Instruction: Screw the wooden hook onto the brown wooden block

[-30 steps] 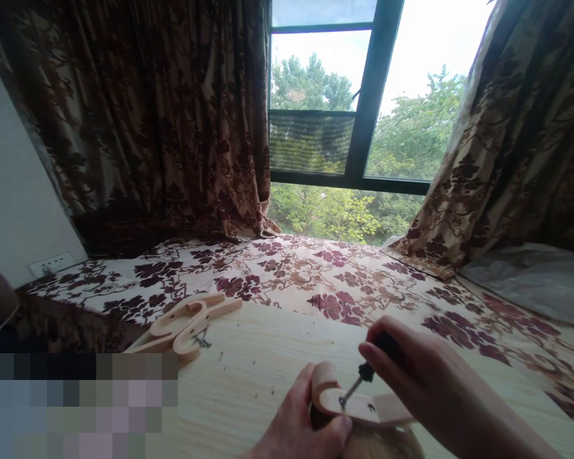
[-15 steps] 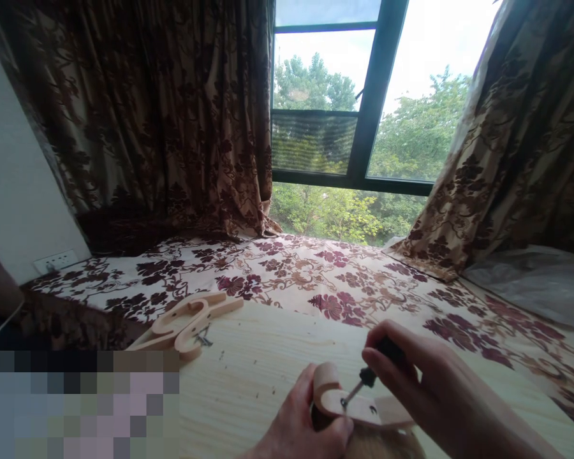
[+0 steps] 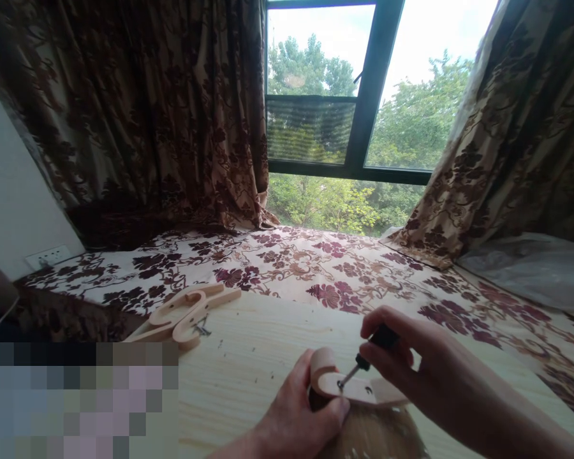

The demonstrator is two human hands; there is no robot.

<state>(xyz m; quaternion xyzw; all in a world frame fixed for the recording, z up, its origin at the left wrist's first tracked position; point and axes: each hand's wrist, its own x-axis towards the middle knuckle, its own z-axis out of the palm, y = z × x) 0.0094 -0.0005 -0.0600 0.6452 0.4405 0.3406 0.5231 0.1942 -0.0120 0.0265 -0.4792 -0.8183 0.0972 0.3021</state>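
Observation:
My right hand (image 3: 402, 350) is closed around the black handle of a screwdriver (image 3: 351, 374). The tip of its shaft meets a screw hole in a pale wooden hook (image 3: 354, 387) with a curled end. A second dark hole shows farther along the hook. My left hand (image 3: 310, 405) grips the hook at its curled end, thumb in front and fingers behind it. Beneath the hook lies a brown piece (image 3: 377, 433), partly hidden by my left hand; its kind I cannot make out.
A pale wooden board (image 3: 234, 370) carries several small dark marks. More curled wooden hooks (image 3: 186, 319) lie at its left edge beside a few screws (image 3: 202, 328). Floral cloth (image 3: 287, 261) spreads behind, up to the window. A clear plastic sheet (image 3: 530, 268) lies at right.
The whole view has shifted slightly, so everything sits a little higher in the picture. The screwdriver stays at the same hole, and both hands keep their hold.

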